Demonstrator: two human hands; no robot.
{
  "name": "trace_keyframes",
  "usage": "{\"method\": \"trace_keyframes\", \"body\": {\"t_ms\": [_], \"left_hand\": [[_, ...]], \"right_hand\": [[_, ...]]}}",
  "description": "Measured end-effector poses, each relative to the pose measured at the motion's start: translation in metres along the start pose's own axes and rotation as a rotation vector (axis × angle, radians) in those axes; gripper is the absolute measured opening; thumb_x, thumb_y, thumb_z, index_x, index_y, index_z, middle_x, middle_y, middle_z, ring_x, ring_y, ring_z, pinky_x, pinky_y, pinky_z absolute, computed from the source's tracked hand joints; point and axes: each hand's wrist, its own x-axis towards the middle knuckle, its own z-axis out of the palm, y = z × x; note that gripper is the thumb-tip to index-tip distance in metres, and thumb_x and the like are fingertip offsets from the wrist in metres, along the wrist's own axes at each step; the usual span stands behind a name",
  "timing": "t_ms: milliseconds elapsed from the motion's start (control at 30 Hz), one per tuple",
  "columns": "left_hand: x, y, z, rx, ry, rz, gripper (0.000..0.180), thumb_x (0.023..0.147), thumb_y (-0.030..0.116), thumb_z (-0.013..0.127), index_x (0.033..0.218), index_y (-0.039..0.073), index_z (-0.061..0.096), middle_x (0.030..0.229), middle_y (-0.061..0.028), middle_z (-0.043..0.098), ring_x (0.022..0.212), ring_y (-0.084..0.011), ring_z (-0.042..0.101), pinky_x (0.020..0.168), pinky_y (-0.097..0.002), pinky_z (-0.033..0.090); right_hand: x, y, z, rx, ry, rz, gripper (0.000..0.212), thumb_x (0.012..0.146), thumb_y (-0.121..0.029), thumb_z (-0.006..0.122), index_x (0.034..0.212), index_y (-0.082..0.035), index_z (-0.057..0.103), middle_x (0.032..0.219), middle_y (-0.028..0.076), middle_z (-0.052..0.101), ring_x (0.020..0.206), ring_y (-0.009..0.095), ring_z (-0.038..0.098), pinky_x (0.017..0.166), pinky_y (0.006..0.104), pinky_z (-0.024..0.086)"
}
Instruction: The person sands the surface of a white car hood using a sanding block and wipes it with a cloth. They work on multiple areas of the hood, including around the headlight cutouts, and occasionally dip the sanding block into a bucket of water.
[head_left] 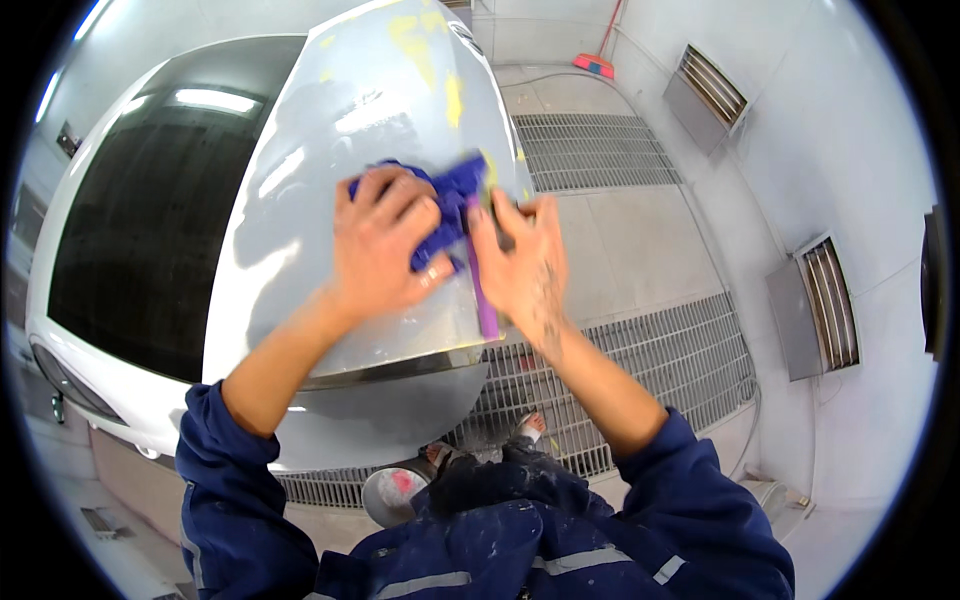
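A car's grey-primed panel [310, 180] with yellow filler patches lies below my hands. My left hand [378, 240] is over it, fingers curled on a crumpled blue-purple cloth [440, 225]. Just to the right, near the panel's edge, my right hand [525, 265] grips a long, narrow purple bar [486, 305], which looks like a sanding block. Its lower end sticks out below the hand. Slight motion blur softens both hands, and the cloth partly covers the bar's far end.
The car's dark window [170, 200] is on the left. A white bucket [372, 503] stands near my feet. Metal floor grates [640, 370] run along the right. Louvred wall vents [828, 305] and a red broom [595, 65] are farther off.
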Motion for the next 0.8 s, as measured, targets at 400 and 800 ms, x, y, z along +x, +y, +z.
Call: {"method": "trace_keyframes", "body": {"t_ms": [400,800], "left_hand": [[-0.038,-0.037,-0.008,0.175,-0.052,-0.317,0.07,0.095,0.052,0.075,0.15,0.011,0.058,0.16,-0.0143,0.053,0.152,-0.0422,0.04,0.121,-0.0618,0.027],[-0.043,-0.04,-0.008,0.206,-0.101,-0.344,0.07,0.096,0.058,0.072,0.146,0.011,0.06,0.156,-0.0133,0.057,0.149,-0.0412,0.045,0.122,-0.0605,0.025]], "right_hand": [[0.032,0.018,0.018,0.014,0.061,0.108,0.054,0.102,-0.047,0.068,0.135,-0.005,0.076,0.117,0.021,0.059,0.101,0.04,0.07,0.085,0.0493,0.058],[-0.001,-0.011,0.018,0.04,0.077,-0.131,0.043,0.1,-0.041,0.074,0.125,-0.006,0.079,0.116,0.022,0.062,0.093,0.04,0.072,0.077,0.0494,0.059]]}}
